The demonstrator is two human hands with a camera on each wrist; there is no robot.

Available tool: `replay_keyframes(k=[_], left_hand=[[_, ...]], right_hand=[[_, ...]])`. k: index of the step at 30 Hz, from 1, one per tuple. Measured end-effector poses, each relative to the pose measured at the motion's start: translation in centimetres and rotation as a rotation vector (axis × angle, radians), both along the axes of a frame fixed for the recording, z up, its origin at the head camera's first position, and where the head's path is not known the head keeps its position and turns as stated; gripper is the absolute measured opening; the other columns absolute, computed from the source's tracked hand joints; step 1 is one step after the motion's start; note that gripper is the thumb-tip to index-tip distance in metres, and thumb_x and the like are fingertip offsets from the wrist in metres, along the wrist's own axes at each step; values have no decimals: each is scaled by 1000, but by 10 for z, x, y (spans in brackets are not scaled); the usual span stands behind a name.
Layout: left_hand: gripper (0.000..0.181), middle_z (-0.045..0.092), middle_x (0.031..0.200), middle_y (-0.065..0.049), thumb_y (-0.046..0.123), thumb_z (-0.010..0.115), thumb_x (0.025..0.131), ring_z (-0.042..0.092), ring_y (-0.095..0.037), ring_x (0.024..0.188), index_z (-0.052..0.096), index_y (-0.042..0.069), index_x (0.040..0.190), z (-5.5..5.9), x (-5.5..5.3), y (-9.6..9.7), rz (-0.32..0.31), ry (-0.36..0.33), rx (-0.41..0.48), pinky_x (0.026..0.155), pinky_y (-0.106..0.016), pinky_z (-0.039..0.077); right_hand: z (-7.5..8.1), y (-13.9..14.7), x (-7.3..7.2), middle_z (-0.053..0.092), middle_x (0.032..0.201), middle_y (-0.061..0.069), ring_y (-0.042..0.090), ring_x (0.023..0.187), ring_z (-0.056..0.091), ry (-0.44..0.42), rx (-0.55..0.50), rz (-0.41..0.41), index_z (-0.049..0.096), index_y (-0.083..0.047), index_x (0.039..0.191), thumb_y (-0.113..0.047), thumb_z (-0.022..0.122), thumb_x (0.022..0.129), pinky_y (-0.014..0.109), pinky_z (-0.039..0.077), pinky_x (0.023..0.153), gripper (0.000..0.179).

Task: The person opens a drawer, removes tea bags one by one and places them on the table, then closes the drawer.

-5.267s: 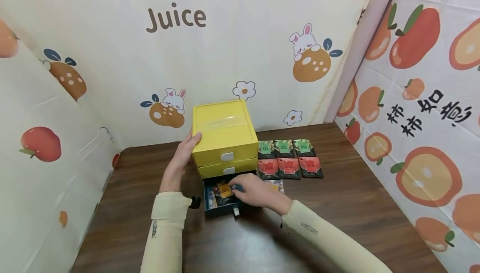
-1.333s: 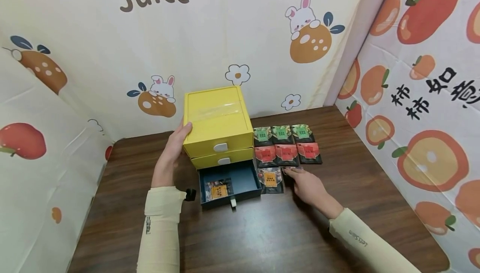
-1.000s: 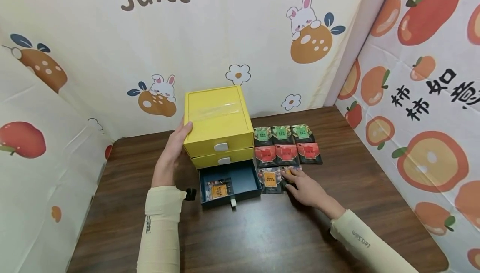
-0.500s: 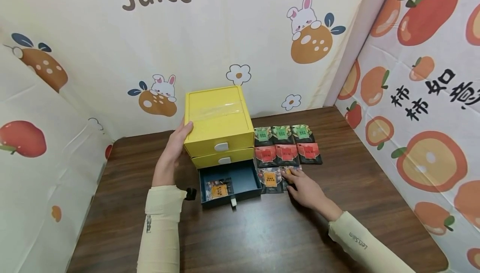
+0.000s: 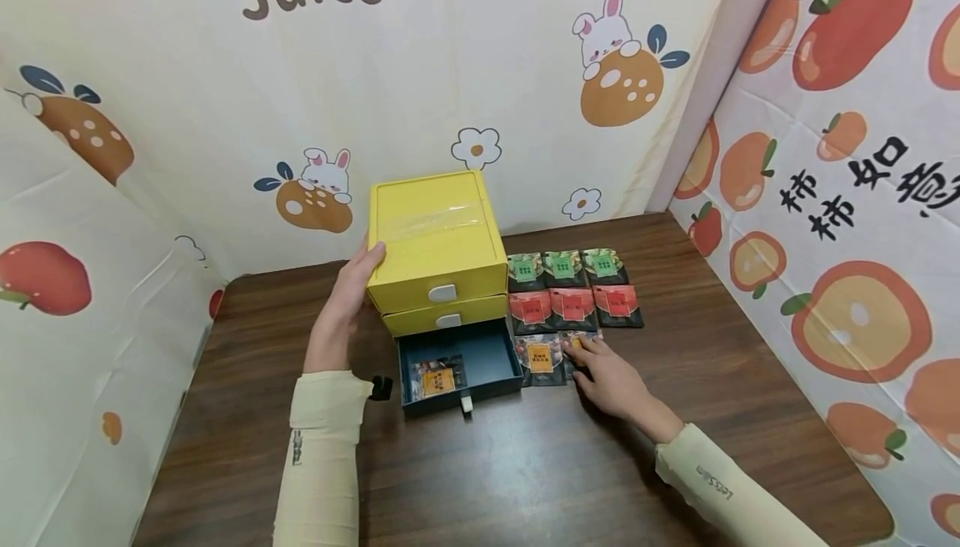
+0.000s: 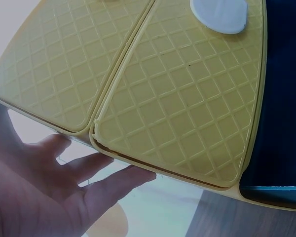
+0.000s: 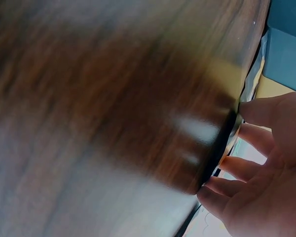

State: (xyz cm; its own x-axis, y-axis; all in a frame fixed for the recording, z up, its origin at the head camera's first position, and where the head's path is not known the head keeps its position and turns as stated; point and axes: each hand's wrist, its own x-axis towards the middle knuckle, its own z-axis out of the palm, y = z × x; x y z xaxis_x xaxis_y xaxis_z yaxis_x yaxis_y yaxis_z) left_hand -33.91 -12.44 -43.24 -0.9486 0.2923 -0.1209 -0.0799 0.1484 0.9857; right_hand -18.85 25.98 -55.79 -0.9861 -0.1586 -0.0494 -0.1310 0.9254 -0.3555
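Note:
My left hand [image 5: 347, 297] rests against the left side of a yellow drawer box [image 5: 438, 230], thumb at the top edge. In the left wrist view its fingertips [image 6: 143, 174] touch the box's side. The bottom drawer [image 5: 491, 355] is pulled out, dark blue inside, with an orange-labelled sachet [image 5: 438, 382] at its left front. My right hand [image 5: 618, 384] lies with its fingertips on another orange-labelled sachet [image 5: 576, 342] on the table, partly hidden by the fingers. In the right wrist view its thumb and fingers [image 7: 241, 168] are spread along the sachet's edge. A matching sachet [image 5: 540, 359] lies between it and the drawer.
Behind these lie a row of red-labelled sachets [image 5: 573, 307] and, farther back, a row of green-labelled ones [image 5: 564, 268]. The wooden table [image 5: 570, 480] meets printed cloth walls [image 5: 480, 72] behind and at both sides. A white tab [image 5: 467, 403] sticks out from the open drawer's front.
My right hand has gone from inside the drawer to the table on the right, where a second orange-labelled sachet now lies. In the last second it has stayed nearly still. The left hand keeps its place.

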Motion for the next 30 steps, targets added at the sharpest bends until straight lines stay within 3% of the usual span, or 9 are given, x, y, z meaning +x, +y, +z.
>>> replay_keyframes(k=[7, 13, 19, 25, 27, 30], left_hand=[[63, 49, 108, -23, 65, 42, 95, 57, -23, 78, 18, 50, 151, -1, -1, 0, 7, 3, -3, 68, -39, 51], [62, 48, 108, -23, 63, 40, 96, 56, -24, 79, 16, 48, 152, 1, 0, 0, 0, -2, -14, 69, -40, 51], [60, 48, 107, -23, 51, 37, 102, 57, -22, 78, 13, 39, 156, 14, 6, 2, -14, -30, 4, 69, -40, 51], [61, 47, 113, -22, 51, 38, 102, 57, -23, 82, 12, 38, 156, 16, 7, 2, -24, -45, 27, 73, -41, 50], [61, 45, 117, -22, 50, 37, 102, 56, -23, 84, 12, 38, 156, 18, 8, 3, -23, -42, 16, 75, -42, 49], [60, 43, 122, -24, 46, 36, 103, 55, -24, 86, 12, 35, 156, 31, 17, 6, -15, -48, -2, 78, -44, 48]], right_hand=[[-2, 0, 0, 42, 144, 25, 48, 132, 34, 14, -10, 8, 54, -12, 141, -17, 67, 93, 62, 39, 95, 50], [-3, 5, 3, 43, 144, 24, 45, 130, 39, 61, -83, -4, 57, -9, 138, -15, 67, 93, 60, 42, 93, 46], [-1, 12, 6, 55, 133, 20, 38, 121, 53, 147, -163, 7, 64, -4, 128, -13, 69, 91, 55, 44, 93, 38], [15, 2, 2, 67, 116, 9, 23, 101, 64, 204, -256, 77, 70, -7, 119, -11, 69, 92, 46, 52, 84, 27], [24, -7, -1, 69, 113, 6, 22, 103, 64, 228, -279, 116, 72, -8, 115, -10, 70, 91, 46, 52, 85, 24], [36, -24, -8, 71, 104, 2, 17, 96, 66, 275, -318, 191, 74, -8, 107, -6, 71, 89, 42, 53, 81, 19]])
